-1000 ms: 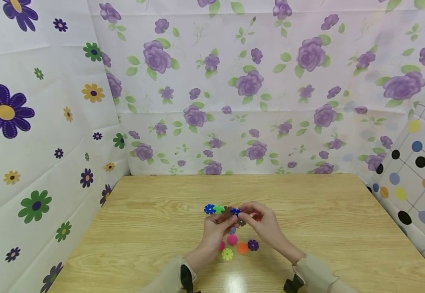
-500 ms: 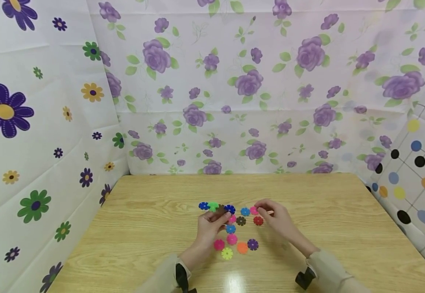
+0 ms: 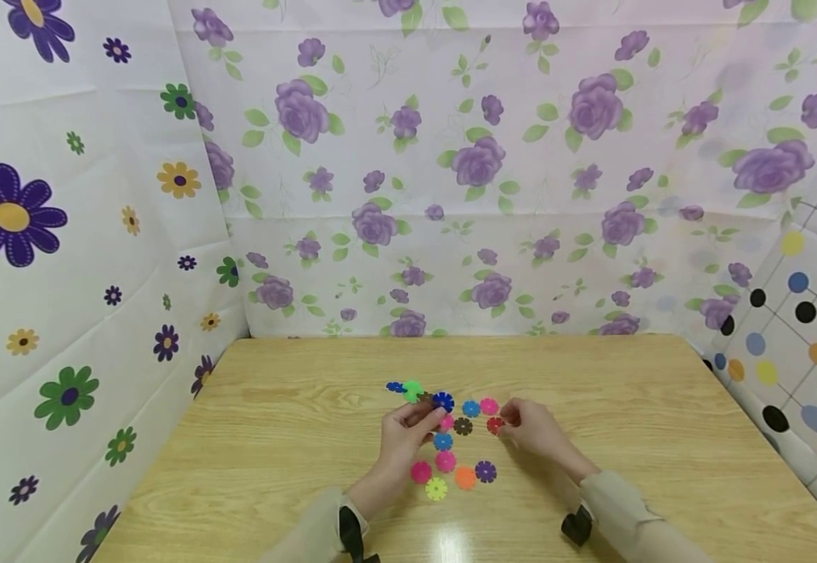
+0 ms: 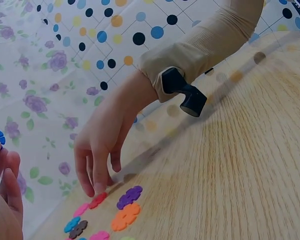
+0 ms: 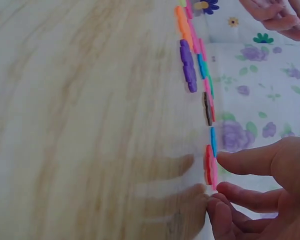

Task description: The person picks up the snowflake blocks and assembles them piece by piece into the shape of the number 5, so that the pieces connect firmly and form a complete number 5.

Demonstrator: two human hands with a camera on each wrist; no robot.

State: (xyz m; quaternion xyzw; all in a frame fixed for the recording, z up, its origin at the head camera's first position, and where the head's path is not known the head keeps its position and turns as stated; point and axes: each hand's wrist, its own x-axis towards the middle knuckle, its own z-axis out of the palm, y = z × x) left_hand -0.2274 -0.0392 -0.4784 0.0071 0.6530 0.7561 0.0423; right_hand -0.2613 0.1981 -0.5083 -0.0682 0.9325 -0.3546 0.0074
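Note:
My left hand (image 3: 404,438) pinches a dark blue notched disc (image 3: 442,402) between thumb and fingers. Joined to it in a raised row are a brown disc (image 3: 425,397), a green disc (image 3: 412,391) and another blue disc (image 3: 395,387). My right hand (image 3: 536,430) reaches down to a red disc (image 3: 496,425) lying on the table. In the right wrist view its thumb and fingers stand apart beside the red disc (image 5: 208,165), with fingertips at or very near it. Beyond lie a pink disc (image 3: 489,406) and a light blue disc (image 3: 471,408).
On the wooden table (image 3: 295,485) lie more loose discs: brown (image 3: 463,426), blue (image 3: 442,442), orange (image 3: 465,478), purple (image 3: 485,471), yellow (image 3: 436,489) and several pink ones. Patterned cloth (image 3: 408,156) hangs around the back and sides.
My right hand has left the row near my left hand, passed over the pink disc, and come down toward the red disc. The row in my left hand has tilted slightly.

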